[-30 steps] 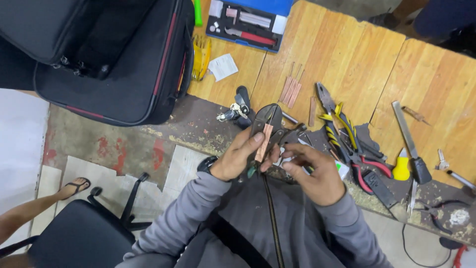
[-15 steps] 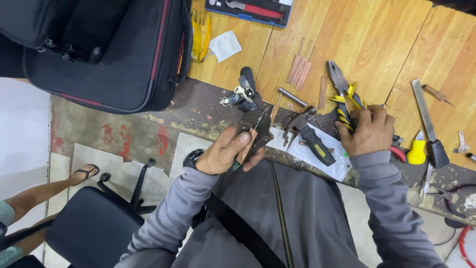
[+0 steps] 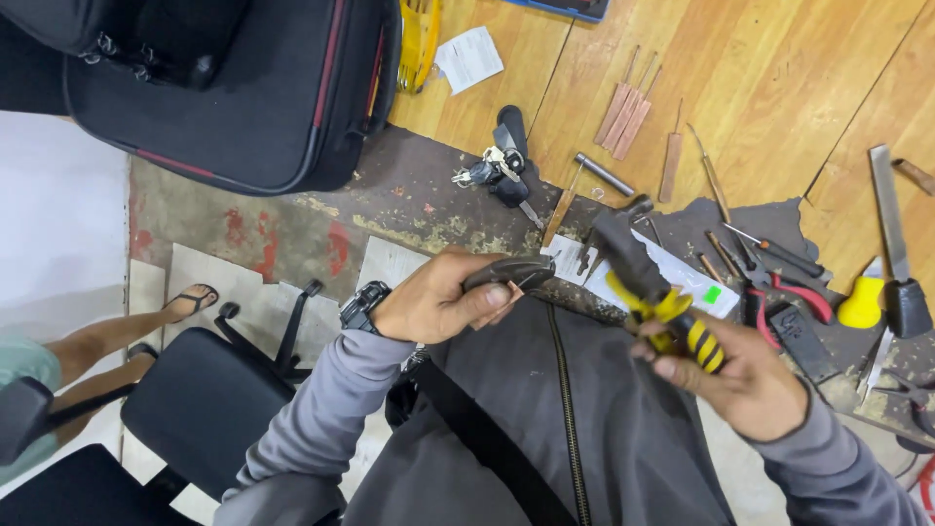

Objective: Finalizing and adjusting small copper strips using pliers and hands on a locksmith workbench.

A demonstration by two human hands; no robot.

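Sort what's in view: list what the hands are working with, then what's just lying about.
In hand:
left hand gripping the bag top
right hand holding pliers

Lying about:
keys
wooden strips
scraper
black case
paper slip
chair

White paper slip [image 3: 468, 57], roughly rectangular with faint dark print, lying tilted on the wooden bench top near the upper edge, just right of yellow tool handles [image 3: 420, 39]. Another white printed sheet [image 3: 672, 280], flat on the bench's dark worn edge, partly under tools, carrying a small bright green square sticker [image 3: 713, 294] near its right end.
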